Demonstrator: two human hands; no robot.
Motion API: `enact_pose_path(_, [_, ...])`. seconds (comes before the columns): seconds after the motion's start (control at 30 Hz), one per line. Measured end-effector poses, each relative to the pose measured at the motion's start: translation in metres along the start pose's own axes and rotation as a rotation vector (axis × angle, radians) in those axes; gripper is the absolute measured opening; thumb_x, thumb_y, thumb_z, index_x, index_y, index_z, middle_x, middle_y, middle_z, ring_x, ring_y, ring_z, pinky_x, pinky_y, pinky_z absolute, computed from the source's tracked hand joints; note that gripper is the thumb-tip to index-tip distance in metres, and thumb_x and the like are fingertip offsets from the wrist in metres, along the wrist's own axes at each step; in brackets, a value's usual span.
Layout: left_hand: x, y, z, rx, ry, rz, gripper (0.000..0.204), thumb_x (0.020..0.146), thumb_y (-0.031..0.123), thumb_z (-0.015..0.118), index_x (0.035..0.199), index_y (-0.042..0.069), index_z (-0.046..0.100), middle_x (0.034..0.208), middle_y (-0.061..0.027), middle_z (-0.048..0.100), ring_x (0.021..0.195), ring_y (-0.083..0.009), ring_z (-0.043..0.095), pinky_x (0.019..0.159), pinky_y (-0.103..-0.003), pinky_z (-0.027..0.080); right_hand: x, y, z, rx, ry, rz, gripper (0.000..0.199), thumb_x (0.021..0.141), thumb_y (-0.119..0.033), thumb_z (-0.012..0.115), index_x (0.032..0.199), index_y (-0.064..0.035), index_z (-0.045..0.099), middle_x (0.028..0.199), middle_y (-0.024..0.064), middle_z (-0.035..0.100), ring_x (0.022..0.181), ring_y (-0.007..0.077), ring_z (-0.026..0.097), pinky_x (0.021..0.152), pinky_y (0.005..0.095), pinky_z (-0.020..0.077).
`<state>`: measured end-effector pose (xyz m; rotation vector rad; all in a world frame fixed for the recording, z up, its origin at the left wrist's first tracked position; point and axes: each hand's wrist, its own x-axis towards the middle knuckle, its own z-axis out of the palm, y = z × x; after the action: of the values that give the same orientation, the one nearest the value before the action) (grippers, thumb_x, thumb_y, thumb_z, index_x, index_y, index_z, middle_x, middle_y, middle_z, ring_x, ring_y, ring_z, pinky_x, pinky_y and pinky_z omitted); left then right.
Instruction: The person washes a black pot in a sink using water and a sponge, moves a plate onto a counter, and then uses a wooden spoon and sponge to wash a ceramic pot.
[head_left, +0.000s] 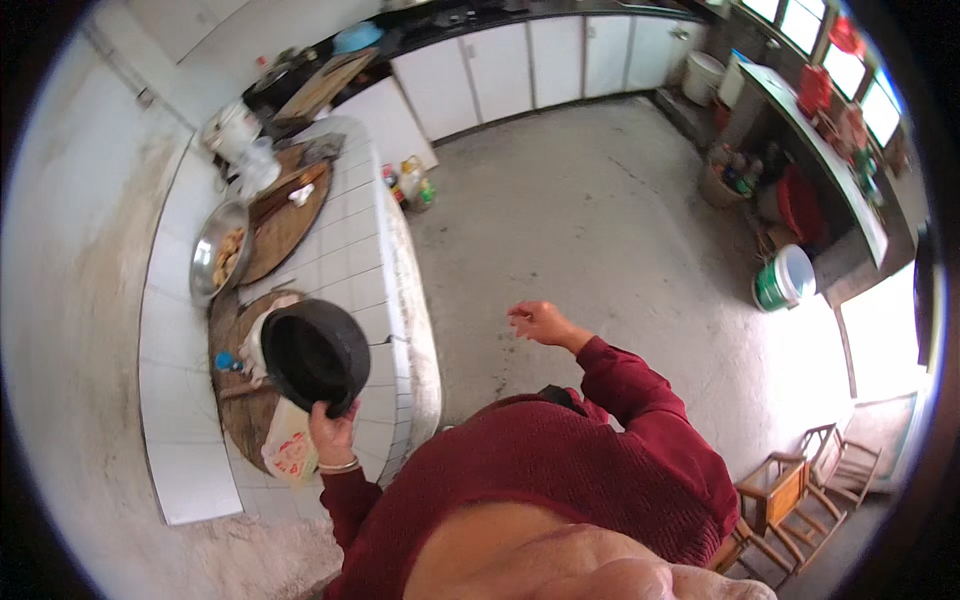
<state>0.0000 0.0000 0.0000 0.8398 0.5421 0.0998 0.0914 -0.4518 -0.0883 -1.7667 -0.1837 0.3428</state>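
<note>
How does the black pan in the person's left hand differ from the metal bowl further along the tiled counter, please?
The black pan is dark and dull, while the metal bowl is shiny silver. The black pan looks empty and is gripped at its rim by the left hand, tilted above a wooden board; the metal bowl rests untouched on the counter, holding pale food. Both are round.

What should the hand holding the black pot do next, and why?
Probably lower the black pot flat onto the round wooden board. The left hand grips its near rim alone, tilted above the board, while the right hand hangs free over the floor, giving no support.
</note>
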Motion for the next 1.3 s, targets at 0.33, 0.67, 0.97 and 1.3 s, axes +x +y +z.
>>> enact_pose_path(0.33, [0.050, -0.207, 0.257, 0.170, -0.275, -0.455, 0.030, 0.080, 0.012, 0.050, 0.106, -0.001, 0.051, 0.100, -0.0159, 0.059, 0.085, -0.0330, 0.060, 0.069, -0.047, 0.055, -0.187, 0.047, -0.209, 0.220, 0.706, 0.382, 0.026, 0.085, -0.016, 0.050, 0.102, 0.0026, 0.058, 0.086, 0.0103, 0.064, 0.071, 0.0157, 0.063, 0.056, 0.0268, 0.0513])
enact_pose_path(0.67, [0.160, -0.331, 0.459, 0.346, -0.461, -0.617, 0.037, 0.074, 0.006, 0.051, 0.109, -0.005, 0.048, 0.104, -0.0196, 0.055, 0.085, -0.0363, 0.059, 0.065, -0.050, 0.055, -0.122, 0.078, -0.327, 0.391, 0.907, 0.379, 0.027, 0.086, -0.016, 0.050, 0.103, 0.0035, 0.058, 0.086, 0.0100, 0.064, 0.072, 0.0150, 0.062, 0.057, 0.0266, 0.0516])
enact_pose_path(0.97, [0.263, -0.387, 0.659, 0.391, -0.621, -0.667, 0.035, 0.078, 0.003, 0.048, 0.110, -0.010, 0.046, 0.108, -0.0212, 0.052, 0.095, -0.0358, 0.056, 0.074, -0.055, 0.051, 0.014, 0.072, -0.476, 0.372, 0.911, 0.388, 0.026, 0.087, -0.016, 0.048, 0.103, 0.0025, 0.057, 0.086, 0.0094, 0.063, 0.073, 0.0152, 0.062, 0.060, 0.0273, 0.0511])
enact_pose_path(1.3, [0.353, -0.460, 0.842, 0.427, -0.596, -0.565, 0.036, 0.074, 0.002, 0.047, 0.108, -0.007, 0.046, 0.103, -0.0209, 0.055, 0.089, -0.0370, 0.058, 0.070, -0.053, 0.052, 0.143, 0.118, -0.666, 0.433, 0.777, 0.436, 0.027, 0.088, -0.018, 0.049, 0.104, 0.0022, 0.057, 0.087, 0.0104, 0.063, 0.074, 0.0158, 0.062, 0.060, 0.0273, 0.0506])
